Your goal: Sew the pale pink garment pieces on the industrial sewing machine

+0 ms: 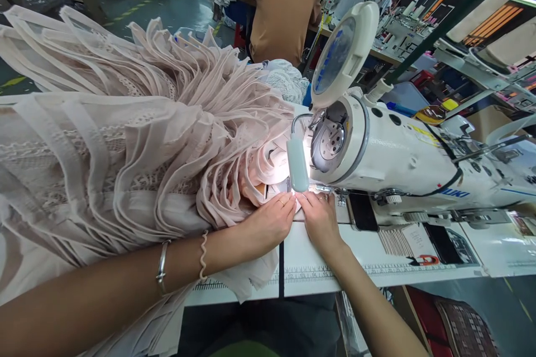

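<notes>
A white sewing machine (377, 148) reaches in from the right, its small lamp (297, 166) lighting the spot by the needle. Just in front of that lamp, my left hand (274, 218) and my right hand (320, 220) almost meet. Both have their fingers bunched on the edge of pale pink fabric (297, 206), pressing it near the presser foot. The foot and needle are mostly hidden by the lamp and fingers. A large heap of gathered pink garments (167, 139) with lace bands spreads left of the machine, under and beyond my left forearm.
A round magnifier (345, 56) stands above the machine head. Along the table's front edge runs a ruler strip (310, 274). Orange-handled snips (425, 260) and a dark phone-like object (443, 242) lie at right. A person in a brown shirt (282, 8) sits ahead.
</notes>
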A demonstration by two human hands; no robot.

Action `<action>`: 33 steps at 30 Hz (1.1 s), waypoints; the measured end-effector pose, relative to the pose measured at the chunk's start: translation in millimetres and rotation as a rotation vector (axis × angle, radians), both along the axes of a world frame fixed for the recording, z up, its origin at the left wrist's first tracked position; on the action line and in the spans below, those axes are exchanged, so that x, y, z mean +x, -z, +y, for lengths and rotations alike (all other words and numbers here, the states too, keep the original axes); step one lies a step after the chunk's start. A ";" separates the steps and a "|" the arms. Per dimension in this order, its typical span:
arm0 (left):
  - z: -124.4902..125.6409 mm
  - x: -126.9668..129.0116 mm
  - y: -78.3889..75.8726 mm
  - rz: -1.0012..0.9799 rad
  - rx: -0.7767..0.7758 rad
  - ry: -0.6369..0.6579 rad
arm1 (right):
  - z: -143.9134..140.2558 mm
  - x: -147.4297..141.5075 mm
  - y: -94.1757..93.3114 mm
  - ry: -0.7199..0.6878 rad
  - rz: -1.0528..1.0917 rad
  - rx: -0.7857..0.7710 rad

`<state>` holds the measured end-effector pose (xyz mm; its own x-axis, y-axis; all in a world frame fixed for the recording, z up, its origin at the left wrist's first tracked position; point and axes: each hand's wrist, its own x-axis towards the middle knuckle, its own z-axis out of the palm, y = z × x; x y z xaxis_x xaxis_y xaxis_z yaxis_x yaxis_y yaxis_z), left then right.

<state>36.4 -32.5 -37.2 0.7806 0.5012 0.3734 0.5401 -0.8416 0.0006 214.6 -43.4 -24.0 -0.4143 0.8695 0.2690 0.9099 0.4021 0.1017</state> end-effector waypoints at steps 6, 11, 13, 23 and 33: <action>2.1 0.6 2.9 0.008 -0.001 -0.004 | 1.9 1.2 1.7 0.071 0.052 -0.103; 4.3 -1.6 -2.4 -0.003 -0.030 0.021 | 2.5 1.8 4.2 0.099 0.064 -0.118; 5.0 -2.6 -5.1 -0.008 -0.058 0.024 | 3.0 1.4 5.0 0.106 0.070 -0.119; 7.2 -3.6 -6.7 0.014 -0.047 -0.001 | 5.4 -1.9 2.4 0.147 0.012 -0.101; 9.5 -5.1 -6.8 -0.023 -0.101 -0.021 | 6.2 -5.8 -1.7 0.182 0.022 -0.141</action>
